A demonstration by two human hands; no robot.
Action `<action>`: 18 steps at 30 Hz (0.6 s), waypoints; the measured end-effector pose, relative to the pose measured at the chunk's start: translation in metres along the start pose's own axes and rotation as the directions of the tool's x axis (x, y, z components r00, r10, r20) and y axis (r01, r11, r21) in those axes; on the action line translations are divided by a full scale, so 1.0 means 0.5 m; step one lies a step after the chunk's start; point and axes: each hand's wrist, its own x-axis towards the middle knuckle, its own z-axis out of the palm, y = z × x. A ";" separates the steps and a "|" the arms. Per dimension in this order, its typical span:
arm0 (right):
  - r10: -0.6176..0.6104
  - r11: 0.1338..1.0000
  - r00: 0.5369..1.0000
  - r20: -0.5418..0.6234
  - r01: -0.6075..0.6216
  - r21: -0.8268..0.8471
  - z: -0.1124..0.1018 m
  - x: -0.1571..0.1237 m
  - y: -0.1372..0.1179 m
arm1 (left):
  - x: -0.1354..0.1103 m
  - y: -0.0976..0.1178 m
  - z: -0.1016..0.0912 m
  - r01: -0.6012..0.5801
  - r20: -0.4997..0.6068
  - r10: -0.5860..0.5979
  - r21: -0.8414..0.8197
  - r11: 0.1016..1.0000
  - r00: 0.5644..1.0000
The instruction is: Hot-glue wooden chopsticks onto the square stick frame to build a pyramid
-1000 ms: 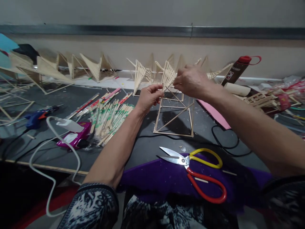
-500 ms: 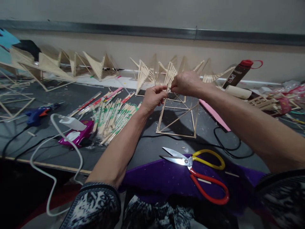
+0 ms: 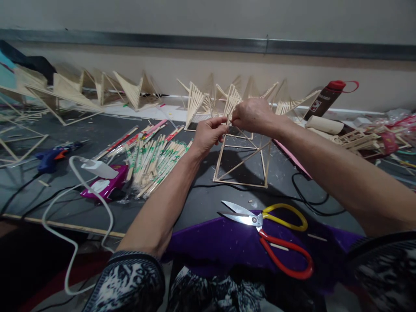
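Observation:
A frame of thin wooden sticks (image 3: 242, 167) stands on the dark table (image 3: 201, 201) in front of me. My left hand (image 3: 208, 134) pinches the top of one upright stick of the frame. My right hand (image 3: 251, 115) is closed just to its right, fingertips pressed on the same top joint; whether it holds a loose stick is hidden. Both hands almost touch above the frame.
Scissors (image 3: 269, 229) with yellow and red handles lie on purple cloth (image 3: 227, 242) near me. A heap of wrapped chopsticks (image 3: 156, 158), a magenta device (image 3: 104, 186), a blue glue gun (image 3: 52, 154) and cables lie left. Finished stick models (image 3: 130, 91) line the wall; a brown bottle (image 3: 323, 99) stands right.
My right hand came down and left from above the frame to meet my left hand at the top joint. In the last half second both hands stayed almost still.

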 end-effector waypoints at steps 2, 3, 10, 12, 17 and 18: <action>0.012 0.999 1.000 -0.002 -0.011 0.045 0.002 -0.002 0.004 | 0.001 -0.001 0.000 -0.006 0.003 0.006 0.000 1.000 1.000; 0.024 0.998 1.000 0.003 -0.024 0.063 0.001 -0.003 0.005 | 0.001 -0.003 0.000 -0.008 0.005 0.008 0.002 1.000 1.000; 0.040 0.999 0.999 -0.007 -0.040 0.000 -0.004 -0.010 0.002 | 0.004 -0.009 0.003 -0.018 0.015 0.018 0.028 0.999 1.000; 0.040 0.999 0.999 0.000 -0.040 -0.020 -0.005 -0.010 0.000 | 0.004 -0.009 0.004 -0.012 0.014 0.012 0.030 0.999 1.000; 0.063 0.996 0.997 0.034 -0.060 -0.067 -0.006 -0.011 -0.003 | 0.003 -0.007 0.006 -0.029 0.014 0.029 0.024 0.999 0.999; 0.059 0.996 0.998 0.029 -0.057 -0.064 -0.006 -0.011 -0.002 | 0.003 -0.007 0.006 -0.032 0.012 0.032 0.021 0.999 0.999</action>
